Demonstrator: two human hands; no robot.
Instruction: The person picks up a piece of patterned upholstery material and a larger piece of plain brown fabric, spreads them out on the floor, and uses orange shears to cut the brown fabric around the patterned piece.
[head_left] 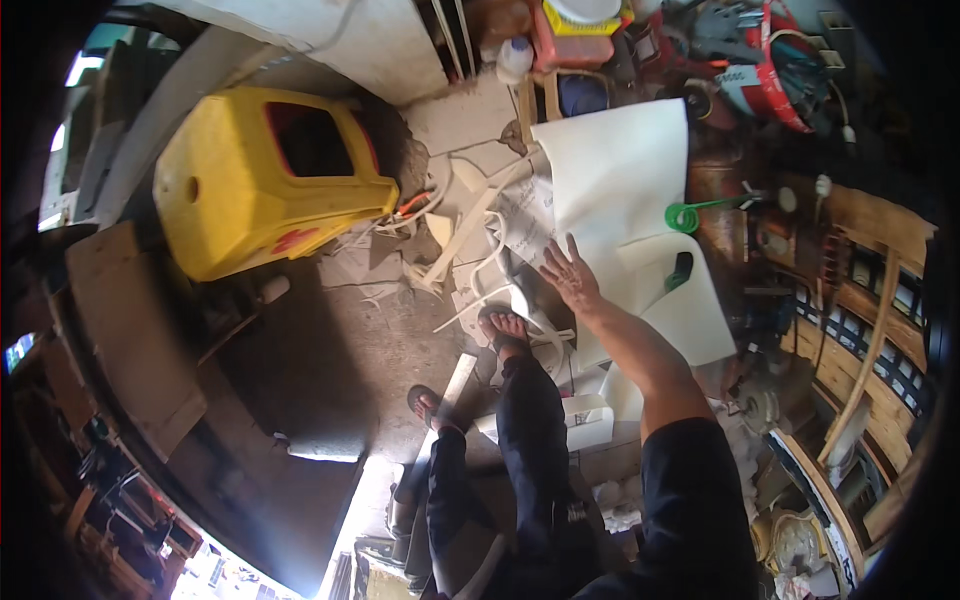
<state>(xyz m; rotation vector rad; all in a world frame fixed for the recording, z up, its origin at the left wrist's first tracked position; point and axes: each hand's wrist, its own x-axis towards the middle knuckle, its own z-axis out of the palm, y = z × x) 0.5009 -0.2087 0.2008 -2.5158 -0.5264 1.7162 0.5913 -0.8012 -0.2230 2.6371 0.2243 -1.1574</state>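
Note:
My right hand (570,276) reaches forward from the lower right with its fingers spread and nothing in them. It hovers by the left edge of a large white sheet (620,160); I cannot tell whether it touches it. Close on its right lies a white plastic panel (700,310) with a rounded corner and a cut-out hole. Left of the hand, curled pale strips (490,262) and scraps are strewn over the floor near my sandalled feet (503,325). My left hand is out of view.
A yellow moulded shell (225,180) with a dark window stands at the left. A green coiled hose (682,217) lies right of the sheet. Red tools (760,95) and containers crowd the back right. Wooden shelving (850,330) lines the right side. A white box (588,420) sits beside my leg.

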